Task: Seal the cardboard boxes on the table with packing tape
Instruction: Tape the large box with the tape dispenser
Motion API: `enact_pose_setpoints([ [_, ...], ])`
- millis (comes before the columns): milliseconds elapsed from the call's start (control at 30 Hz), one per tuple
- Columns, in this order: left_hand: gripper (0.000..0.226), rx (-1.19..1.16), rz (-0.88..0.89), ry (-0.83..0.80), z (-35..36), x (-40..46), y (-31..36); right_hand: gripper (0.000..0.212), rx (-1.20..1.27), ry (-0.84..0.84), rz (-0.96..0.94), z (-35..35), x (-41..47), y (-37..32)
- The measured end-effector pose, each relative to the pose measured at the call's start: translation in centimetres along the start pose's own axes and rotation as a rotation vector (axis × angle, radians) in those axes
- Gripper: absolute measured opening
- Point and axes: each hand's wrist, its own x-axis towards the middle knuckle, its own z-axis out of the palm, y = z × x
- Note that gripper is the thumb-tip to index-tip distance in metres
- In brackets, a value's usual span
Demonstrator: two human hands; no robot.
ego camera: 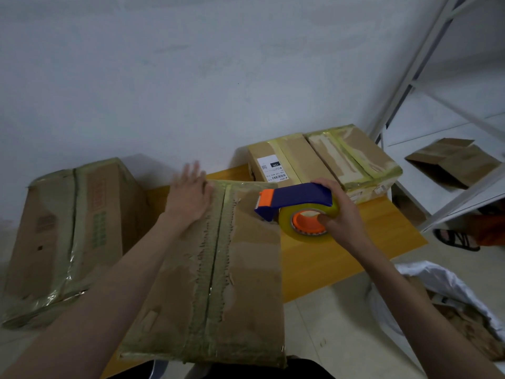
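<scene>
Pressing left hand [188, 192] flat on box [218, 269] | right hand [338, 214] gripping tape dispenser [292, 199]

Dim, flat indoor light with a bluish cast; shadows are soft. The left hand [188, 191] is motion-blurred, and the wide lens bends the edges.

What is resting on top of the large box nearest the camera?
The left hand lies flat on the nearest box at its far left corner. Torn tape residue runs along its centre seam. The box's contents are hidden by the closed flaps.
</scene>
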Motion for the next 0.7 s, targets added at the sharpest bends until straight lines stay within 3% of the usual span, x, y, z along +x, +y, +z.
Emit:
enact_pose_setpoints([
  [167, 0.045, -0.266, 0.308, 0.011, 1.0, 0.3, 5.0, 0.087, 0.005, 0.001, -0.002, 0.0, 0.0, -0.3],
  [333, 0.037, -0.342, 0.361, -0.129, 0.6, 2.5, 8.0, 0.088, -0.005, 0.005, -0.008, 0.0, -0.1, -0.4],
  [500, 0.02, -0.377, 0.169, -0.239, 0.1, 4.2, 9.9, 0.09, -0.015, 0.01, 0.009, 0.2, -0.2, -0.2],
  [600, 0.044, -0.397, 0.035, -0.276, -0.3, 5.3, 11.5, 0.089, -0.014, 0.013, 0.02, 0.2, -0.3, -0.3],
  [700, 0.05, -0.371, -0.028, -0.296, -0.3, 5.8, 13.1, 0.094, -0.037, 0.019, 0.017, 0.2, -0.4, -0.5],
])
